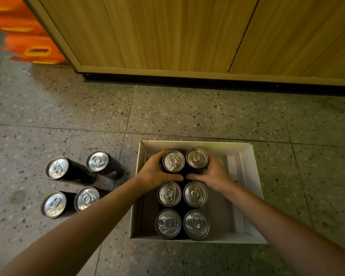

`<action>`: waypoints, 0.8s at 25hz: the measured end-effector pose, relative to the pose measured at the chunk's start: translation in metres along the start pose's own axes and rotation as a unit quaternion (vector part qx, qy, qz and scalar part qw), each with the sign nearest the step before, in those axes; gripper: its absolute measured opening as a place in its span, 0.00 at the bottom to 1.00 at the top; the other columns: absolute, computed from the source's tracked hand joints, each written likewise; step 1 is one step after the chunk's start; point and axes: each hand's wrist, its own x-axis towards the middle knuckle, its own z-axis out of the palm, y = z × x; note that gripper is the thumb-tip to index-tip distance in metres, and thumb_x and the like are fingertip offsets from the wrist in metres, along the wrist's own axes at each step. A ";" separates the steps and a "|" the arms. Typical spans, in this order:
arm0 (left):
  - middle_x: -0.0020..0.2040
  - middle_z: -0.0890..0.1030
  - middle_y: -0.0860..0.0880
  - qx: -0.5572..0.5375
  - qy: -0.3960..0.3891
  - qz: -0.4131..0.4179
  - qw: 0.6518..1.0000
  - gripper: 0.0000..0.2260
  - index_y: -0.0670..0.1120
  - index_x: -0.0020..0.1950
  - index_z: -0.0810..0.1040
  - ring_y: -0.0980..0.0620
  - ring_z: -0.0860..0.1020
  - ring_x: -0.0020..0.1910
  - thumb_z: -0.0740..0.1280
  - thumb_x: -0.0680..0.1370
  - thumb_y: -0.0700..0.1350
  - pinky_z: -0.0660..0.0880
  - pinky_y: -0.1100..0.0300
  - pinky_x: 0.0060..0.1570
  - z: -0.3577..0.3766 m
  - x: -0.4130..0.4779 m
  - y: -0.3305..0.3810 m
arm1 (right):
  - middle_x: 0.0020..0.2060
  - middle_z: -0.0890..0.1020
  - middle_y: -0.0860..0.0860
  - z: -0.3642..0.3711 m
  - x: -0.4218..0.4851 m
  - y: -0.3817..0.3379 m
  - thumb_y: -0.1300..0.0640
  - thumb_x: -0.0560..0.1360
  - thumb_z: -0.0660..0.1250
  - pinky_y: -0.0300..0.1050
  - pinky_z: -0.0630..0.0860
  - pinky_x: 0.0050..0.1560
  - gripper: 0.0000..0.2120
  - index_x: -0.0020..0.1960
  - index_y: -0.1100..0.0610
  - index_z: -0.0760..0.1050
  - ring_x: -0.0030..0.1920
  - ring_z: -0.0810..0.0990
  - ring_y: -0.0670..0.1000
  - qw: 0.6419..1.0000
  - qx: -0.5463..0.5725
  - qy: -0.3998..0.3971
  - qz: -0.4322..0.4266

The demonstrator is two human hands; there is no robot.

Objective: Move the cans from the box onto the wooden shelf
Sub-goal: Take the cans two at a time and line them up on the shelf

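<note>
Head view: a shallow white cardboard box (pixel 253 188) is seen on the speckled grey tiled floor (pixel 187 116), with six black aluminium cans with silver tops standing upright in two columns along its left wall.
Left hand (pixel 153 174): clenched round the far-left can (pixel 173 161), fingers wrapped on its outer side, thumb across the near side.
Right hand (pixel 213 176): clenched round the far-right can (pixel 197 157) in mirror fashion; the two thumbs almost meet between the far pair and the middle pair (pixel 182 194).
Task's things: both gripped cans are at the far-left corner of the box, touching each other; the near pair (pixel 182 224) stands by the near edge. Whether the gripped cans are off the box's bottom cannot be told.
Risk: a can could slip if the smooth wall is held by one hand only; the light box could be dragged up, or the middle pair knocked by the wrists.
Shelf: no shelf surface is visible; only a wooden panelled front (pixel 167 32) is seen beyond the box.
Surroundings: four more black cans (pixel 76 182) stand on the floor left of the box, well apart from it; orange plastic crates (pixel 28 36) lie at the far left.
Obstruction: nothing is seen between box and panel.
</note>
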 end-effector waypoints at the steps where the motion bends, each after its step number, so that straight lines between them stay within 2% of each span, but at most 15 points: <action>1: 0.55 0.80 0.52 0.017 0.012 0.008 1.000 0.32 0.48 0.61 0.73 0.57 0.77 0.55 0.79 0.59 0.39 0.75 0.62 0.57 0.000 0.002 -0.002 | 0.52 0.78 0.49 0.001 0.001 0.002 0.66 0.57 0.79 0.20 0.68 0.50 0.33 0.59 0.57 0.71 0.54 0.76 0.43 1.000 -0.002 -0.003 0.000; 3: 0.56 0.80 0.50 0.040 0.017 0.017 0.999 0.33 0.47 0.60 0.74 0.54 0.77 0.58 0.80 0.57 0.40 0.73 0.55 0.62 0.000 0.005 -0.003 | 0.54 0.79 0.51 0.002 0.000 0.004 0.67 0.57 0.79 0.21 0.69 0.52 0.34 0.60 0.60 0.72 0.53 0.76 0.38 1.000 0.002 -0.005 -0.006; 6: 0.56 0.80 0.50 0.058 0.006 0.030 0.998 0.33 0.47 0.60 0.75 0.54 0.77 0.58 0.80 0.57 0.41 0.72 0.55 0.63 0.002 0.005 0.000 | 0.54 0.81 0.54 0.003 -0.003 0.008 0.65 0.56 0.79 0.26 0.71 0.53 0.32 0.59 0.60 0.73 0.49 0.77 0.31 1.000 0.014 0.003 -0.006; 8: 0.55 0.81 0.53 0.043 0.014 0.038 0.998 0.31 0.50 0.59 0.75 0.56 0.78 0.57 0.80 0.58 0.41 0.73 0.56 0.62 0.003 0.002 0.004 | 0.54 0.82 0.54 0.000 -0.005 0.005 0.63 0.56 0.80 0.29 0.73 0.54 0.32 0.58 0.60 0.74 0.50 0.79 0.35 1.000 0.013 0.017 -0.004; 11: 0.52 0.82 0.53 -0.011 0.018 0.051 0.998 0.28 0.52 0.55 0.76 0.58 0.80 0.54 0.80 0.59 0.39 0.75 0.60 0.57 -0.004 -0.011 0.025 | 0.54 0.82 0.54 -0.011 -0.012 -0.023 0.62 0.56 0.80 0.37 0.75 0.56 0.32 0.58 0.60 0.74 0.54 0.80 0.46 0.999 0.018 0.029 -0.005; 14: 0.54 0.82 0.50 -0.055 0.020 0.072 0.996 0.29 0.47 0.58 0.75 0.55 0.80 0.55 0.79 0.60 0.37 0.74 0.60 0.58 -0.024 -0.034 0.083 | 0.53 0.82 0.54 -0.036 -0.029 -0.087 0.62 0.55 0.80 0.30 0.73 0.52 0.33 0.58 0.62 0.73 0.53 0.80 0.45 0.999 0.020 0.034 -0.033; 18: 0.50 0.82 0.51 -0.072 0.021 0.119 0.990 0.26 0.46 0.57 0.75 0.59 0.80 0.51 0.77 0.61 0.33 0.75 0.67 0.51 -0.067 -0.090 0.207 | 0.47 0.78 0.46 -0.084 -0.073 -0.230 0.71 0.57 0.77 0.23 0.70 0.46 0.31 0.57 0.61 0.69 0.47 0.77 0.31 0.996 0.042 0.040 -0.072; 20: 0.48 0.82 0.53 -0.081 0.024 0.127 0.988 0.26 0.46 0.55 0.75 0.62 0.81 0.48 0.77 0.61 0.32 0.76 0.67 0.48 -0.093 -0.125 0.282 | 0.47 0.77 0.44 -0.111 -0.100 -0.313 0.70 0.58 0.77 0.21 0.69 0.45 0.31 0.56 0.58 0.68 0.45 0.75 0.27 0.994 0.045 0.049 -0.082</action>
